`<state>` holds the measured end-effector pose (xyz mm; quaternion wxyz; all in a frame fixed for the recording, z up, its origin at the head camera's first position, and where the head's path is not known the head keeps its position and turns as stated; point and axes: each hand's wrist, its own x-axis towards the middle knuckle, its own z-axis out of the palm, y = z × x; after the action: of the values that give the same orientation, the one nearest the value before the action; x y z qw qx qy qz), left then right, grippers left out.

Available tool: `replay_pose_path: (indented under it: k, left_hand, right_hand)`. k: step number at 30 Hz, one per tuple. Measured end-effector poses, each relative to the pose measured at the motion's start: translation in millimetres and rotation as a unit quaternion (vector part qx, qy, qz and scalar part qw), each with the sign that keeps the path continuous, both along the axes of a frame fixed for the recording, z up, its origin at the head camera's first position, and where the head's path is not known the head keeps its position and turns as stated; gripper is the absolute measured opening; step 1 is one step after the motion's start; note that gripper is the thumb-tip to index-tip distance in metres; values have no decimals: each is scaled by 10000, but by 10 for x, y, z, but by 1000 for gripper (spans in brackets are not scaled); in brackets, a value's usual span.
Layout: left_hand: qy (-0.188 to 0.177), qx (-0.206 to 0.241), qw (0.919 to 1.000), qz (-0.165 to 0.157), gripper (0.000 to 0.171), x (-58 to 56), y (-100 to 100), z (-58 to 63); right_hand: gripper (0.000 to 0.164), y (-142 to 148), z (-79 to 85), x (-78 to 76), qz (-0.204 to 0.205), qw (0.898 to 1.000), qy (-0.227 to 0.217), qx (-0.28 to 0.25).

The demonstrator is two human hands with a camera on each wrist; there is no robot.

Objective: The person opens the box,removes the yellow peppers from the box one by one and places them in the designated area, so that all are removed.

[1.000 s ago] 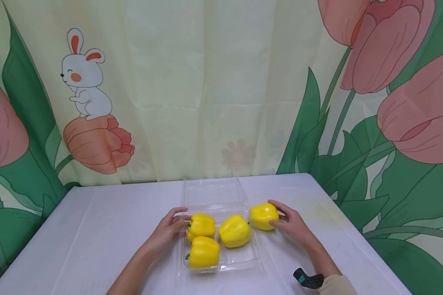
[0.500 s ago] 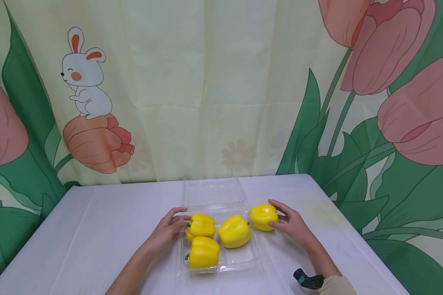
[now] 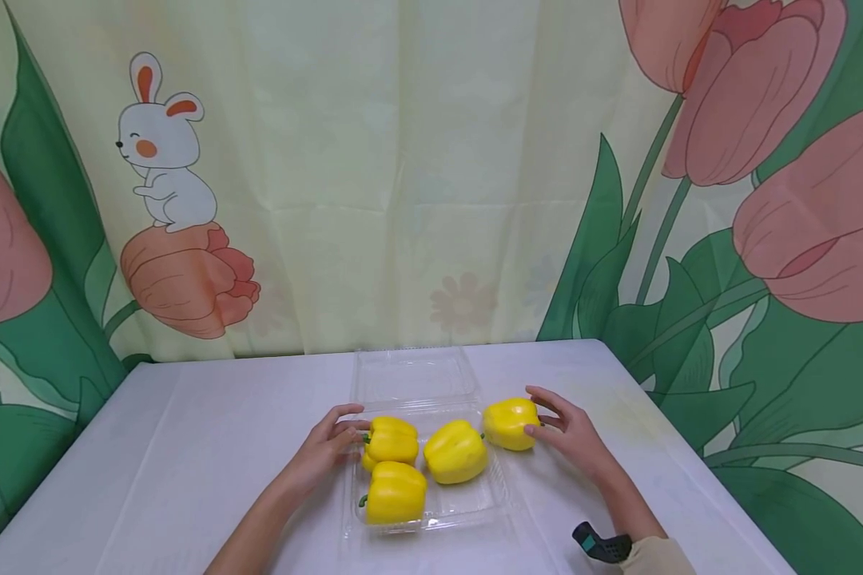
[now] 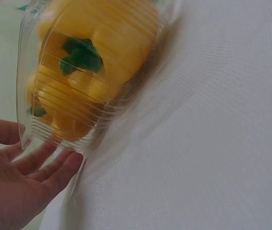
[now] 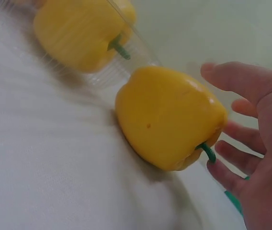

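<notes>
A yellow bell pepper [image 3: 511,424] lies on the table just right of a clear plastic clamshell container [image 3: 467,511]. My right hand [image 3: 566,427] is around its stem end, fingers spread and loosely bent, with a gap at the thumb in the right wrist view. Several more yellow bell peppers are in the container: one at the right [image 3: 456,452], one at the front left [image 3: 396,493] and one at the back left [image 3: 392,439]. My left hand [image 3: 327,447] rests its extended fingertips against the container's left wall. Through that wall, green stems [image 4: 81,55] show in the left wrist view.
The container's clear lid [image 3: 415,375] lies folded back toward the far table edge. A white cloth covers the table [image 3: 208,463]. Behind it hangs a curtain [image 3: 331,176] printed with tulips and a rabbit. A black band [image 3: 601,544] sits on the right wrist.
My right hand has loosened and drawn slightly away from the pepper beside the container. The left hand and the other peppers stay put.
</notes>
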<state>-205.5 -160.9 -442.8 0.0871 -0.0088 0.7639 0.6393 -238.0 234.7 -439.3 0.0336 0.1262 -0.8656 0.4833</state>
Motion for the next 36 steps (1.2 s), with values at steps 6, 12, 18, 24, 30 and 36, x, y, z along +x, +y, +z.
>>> replay_pose_path:
  k: [6,12,18,24,30,36]
  left_hand:
    - [22,43,10000,-31,39,0,-9,0]
    - [24,100,9999,-49,39,-2,-15,-10]
    - [25,106,9999,-59,39,-5,-17,-12]
    - [22,64,10000,-34,38,-4,-17,-12]
    - [8,88,9999,-74,39,2,-17,-9]
    - [-32,78,9999,-91,39,8,-19,0]
  right_hand:
    - [64,8,65,18,-50,9999,129,-79]
    - [63,25,111,31,-19,9996,233,-128]
    - [61,12,157,28,33,9993,286,-241]
    - [60,-25,202,45,56,9991,289,-307]
    - [61,-61,235,85,12,9989,270,-376]
    - [61,-107,262,108,83,9987,359,-345]
